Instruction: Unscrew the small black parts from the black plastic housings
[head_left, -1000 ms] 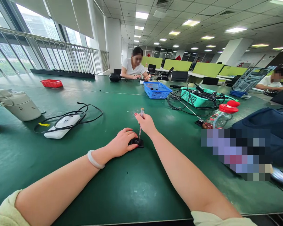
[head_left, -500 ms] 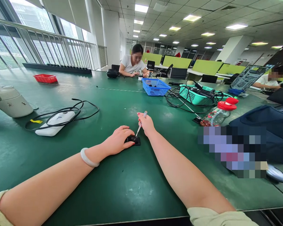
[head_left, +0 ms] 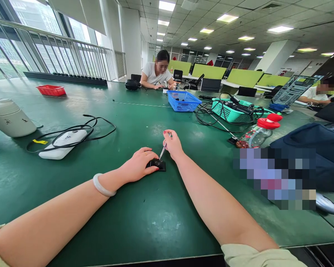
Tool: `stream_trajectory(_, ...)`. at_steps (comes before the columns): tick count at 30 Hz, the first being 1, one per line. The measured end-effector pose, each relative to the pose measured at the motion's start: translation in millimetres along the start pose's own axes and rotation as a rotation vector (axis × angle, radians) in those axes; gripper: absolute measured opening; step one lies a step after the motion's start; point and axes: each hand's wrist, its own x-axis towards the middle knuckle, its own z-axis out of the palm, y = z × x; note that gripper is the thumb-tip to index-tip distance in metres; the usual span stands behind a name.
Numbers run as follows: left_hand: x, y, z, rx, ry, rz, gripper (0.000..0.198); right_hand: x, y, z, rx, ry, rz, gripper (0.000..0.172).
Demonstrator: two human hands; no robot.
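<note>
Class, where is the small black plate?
Just below the head view's centre, the black plate lies on the table, touched by the left hand, below the slim tool in the right hand.

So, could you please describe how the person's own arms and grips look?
Pale yellowish-green sleeves end near the elbows, leaving the forearms bare. A smooth whitish bangle circles the left wrist. The left grip and right grip are ungloved, with red nails showing.

One head-worn view, wearer's side of table (head_left: 114,230), facing forward and down; hands (head_left: 139,165) mid-frame, fairly near; ceiling (head_left: 239,15) up top; far end probably too small to read.
</note>
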Motion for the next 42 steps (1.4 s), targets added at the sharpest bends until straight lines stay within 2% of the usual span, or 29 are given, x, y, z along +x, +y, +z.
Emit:
stream_trajectory(3,0,0,-0.1,0.006,0.003,0.017,0.027,-1,-6,-1,0.079,0.015,0.084,0.039)
stream_trajectory(9,1,1,-0.8,0.028,-0.009,0.010,0.027,-3,-13,-7,0.193,-0.053,0.149,0.033)
stream_trajectory(14,0,0,-0.1,0.027,0.008,0.025,0.025,-7,-16,-10,0.224,-0.186,0.182,0.031)
stream_trajectory(20,0,1,-0.2,0.033,0.003,0.013,0.027,-14,-20,-10,0.144,-0.444,0.187,0.034)
stream_trajectory(22,0,2,-0.3,0.035,0.003,0.016,0.027,-15,-21,-10,0.148,-0.491,0.183,0.036)
stream_trajectory(24,0,2,-0.5,0.046,0.018,0.013,0.027,-14,-21,-11,0.187,-0.487,0.182,0.037)
stream_trajectory(27,0,1,-0.8,0.070,0.060,-0.050,0.029,-12,-20,-12,0.292,-0.394,0.164,0.045)
stream_trajectory(31,1,-2,-0.7,0.082,0.096,-0.146,0.034,-10,-21,-12,0.373,-0.212,0.077,0.050)
stream_trajectory(34,1,-3,-0.3,0.086,0.101,-0.154,0.037,-10,-23,-12,0.337,-0.139,-0.007,0.049)
stream_trajectory(38,1,-4,0.4,0.107,0.106,-0.154,0.039,-15,-27,-9,0.162,-0.143,-0.186,0.047)
stream_trajectory(42,0,-6,1.3,0.117,0.098,-0.175,0.040,-27,-32,0,-0.112,-0.231,-0.471,0.045)
